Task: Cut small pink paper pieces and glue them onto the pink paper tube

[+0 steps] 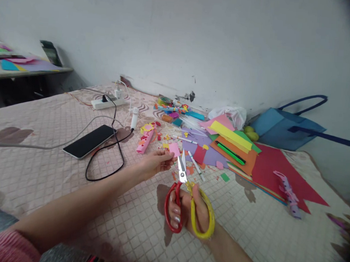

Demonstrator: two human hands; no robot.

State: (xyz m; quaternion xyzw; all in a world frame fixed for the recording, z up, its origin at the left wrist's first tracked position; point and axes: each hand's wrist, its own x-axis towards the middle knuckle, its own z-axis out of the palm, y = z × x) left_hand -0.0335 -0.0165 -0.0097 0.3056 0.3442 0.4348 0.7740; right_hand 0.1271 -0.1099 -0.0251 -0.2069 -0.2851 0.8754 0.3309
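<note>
My left hand (pixel 158 163) pinches a small pink paper piece (pixel 174 149) between thumb and fingers. Scissors (pixel 182 174) with one red and one yellow handle are in my right hand (pixel 192 210), fingers through the loops. The blades are parted slightly and point up, right beside the pink piece; whether they touch it is hard to tell. Beyond my left hand lies a pink paper roll (pixel 145 141) with a yellow paper flower (pixel 148 128) at its top. Paper scraps and white pens (pixel 196 164) lie just past the scissors.
A black tablet-like device (pixel 90 141), a cable and a power strip (pixel 109 103) are on the left. Coloured sheets (pixel 275 170), green markers (pixel 230 153) and a decorated purple roll (pixel 290 195) lie right. A blue bag (pixel 286 126) stands by the wall.
</note>
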